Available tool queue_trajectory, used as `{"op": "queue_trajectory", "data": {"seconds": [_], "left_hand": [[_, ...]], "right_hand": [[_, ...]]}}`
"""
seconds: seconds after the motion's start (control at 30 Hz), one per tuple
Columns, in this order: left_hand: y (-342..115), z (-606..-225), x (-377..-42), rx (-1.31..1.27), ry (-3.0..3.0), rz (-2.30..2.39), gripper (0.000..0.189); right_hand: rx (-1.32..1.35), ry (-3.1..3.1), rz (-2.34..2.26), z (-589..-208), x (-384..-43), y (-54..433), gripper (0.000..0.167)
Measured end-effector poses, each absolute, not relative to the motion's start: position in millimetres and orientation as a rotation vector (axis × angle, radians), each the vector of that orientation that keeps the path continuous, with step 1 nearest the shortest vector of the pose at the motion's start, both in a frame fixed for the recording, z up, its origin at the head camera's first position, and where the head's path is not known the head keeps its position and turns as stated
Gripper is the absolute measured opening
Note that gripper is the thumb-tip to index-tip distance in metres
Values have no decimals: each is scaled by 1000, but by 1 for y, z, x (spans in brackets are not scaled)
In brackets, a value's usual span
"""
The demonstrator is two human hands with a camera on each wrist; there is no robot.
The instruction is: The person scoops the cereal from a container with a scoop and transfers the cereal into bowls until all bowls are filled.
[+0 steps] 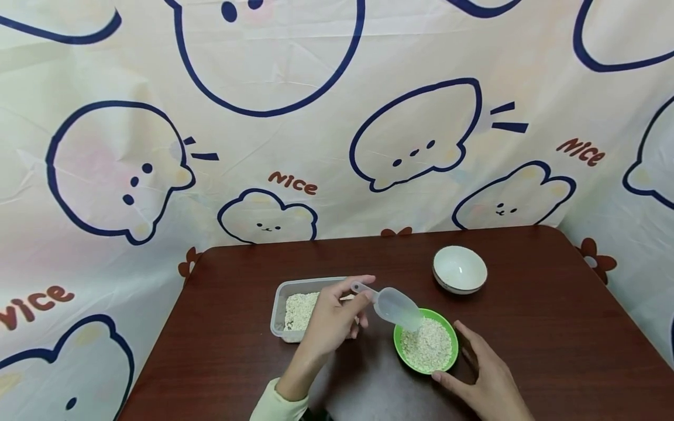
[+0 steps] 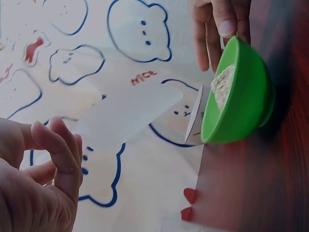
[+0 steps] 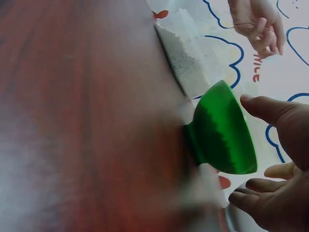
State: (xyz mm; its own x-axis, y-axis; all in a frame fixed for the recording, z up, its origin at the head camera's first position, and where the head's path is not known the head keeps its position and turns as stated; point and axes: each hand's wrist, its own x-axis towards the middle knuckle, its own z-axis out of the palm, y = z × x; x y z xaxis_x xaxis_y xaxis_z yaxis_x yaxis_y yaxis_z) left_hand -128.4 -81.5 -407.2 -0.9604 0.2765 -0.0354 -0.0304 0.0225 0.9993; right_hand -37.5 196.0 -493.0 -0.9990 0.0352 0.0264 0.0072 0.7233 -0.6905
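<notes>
Translucent plastic scoop (image 1: pixel 397 307), which we judged light, stiff and best held by its handle (image 1: pixel 358 286), pinched by the left hand (image 1: pixel 333 316), tilted over the round green bowl (image 1: pixel 436 316) at 11 o'clock; the right hand (image 1: pixel 489 377) spread loosely at 4 o'clock.

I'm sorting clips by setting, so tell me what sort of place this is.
Probably an indoor tabletop filming corner rather than a working kitchen: a cartoon-printed sheet hangs behind a dark wood-grain table that bears a green bowl of oat-like flakes.
</notes>
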Motion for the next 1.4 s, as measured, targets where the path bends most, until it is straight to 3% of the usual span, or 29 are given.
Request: {"op": "queue_trajectory", "data": {"seconds": [0.67, 1.4], "left_hand": [[-176, -421, -147, -169, 2088, 2314, 37], [-235, -426, -147, -304, 2645, 1840, 34]], "right_hand": [[92, -2689, 1174, -456, -54, 155, 103], [255, -2759, 1452, -466, -82, 70, 103]]}}
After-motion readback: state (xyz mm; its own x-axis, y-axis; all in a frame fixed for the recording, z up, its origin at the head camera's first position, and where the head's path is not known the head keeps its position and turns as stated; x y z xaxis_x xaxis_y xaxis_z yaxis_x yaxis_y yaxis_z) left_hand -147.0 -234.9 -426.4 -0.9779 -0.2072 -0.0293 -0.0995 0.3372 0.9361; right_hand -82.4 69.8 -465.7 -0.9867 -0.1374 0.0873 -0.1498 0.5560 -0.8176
